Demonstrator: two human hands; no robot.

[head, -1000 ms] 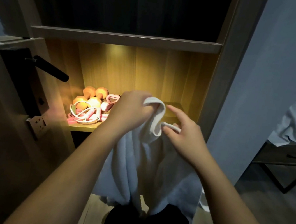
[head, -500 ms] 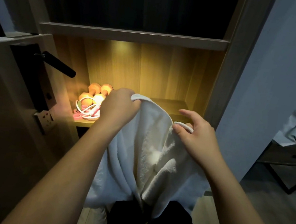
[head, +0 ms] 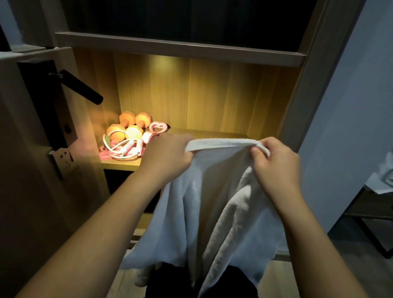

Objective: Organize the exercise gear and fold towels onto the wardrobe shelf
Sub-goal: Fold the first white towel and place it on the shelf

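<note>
Lit wardrobe shelf [head: 207, 134] behind; both hands' fingers [head: 258, 154] pinch the white towel [head: 217, 214].

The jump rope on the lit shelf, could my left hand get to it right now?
Likely yes for the path: the jump rope lies at the front of the shelf, just left of the left hand, nothing between. But that hand grips the towel and would have to let go first.
</note>
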